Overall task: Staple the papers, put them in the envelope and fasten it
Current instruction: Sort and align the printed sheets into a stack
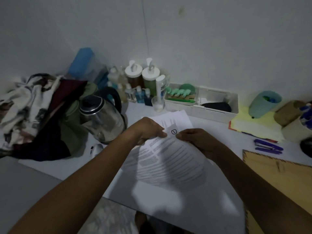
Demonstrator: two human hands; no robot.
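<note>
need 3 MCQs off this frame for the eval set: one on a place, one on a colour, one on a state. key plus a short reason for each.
1. Where is the stapler?
A) on the kettle lid
B) on the table, just beyond the envelope
C) in the white tray

2. What colour is the stapler?
A) red
B) black
C) purple

3. What state are the papers in?
A) gripped at their top edge by the left hand and the right hand
B) inside the envelope
C) lying flat, untouched

Key:
1 B: it lies on the table at the right, past the envelope's far corner.
2 C: its body is plainly purple.
3 A: both hands pinch the sheets, and the envelope lies apart from them.
</note>
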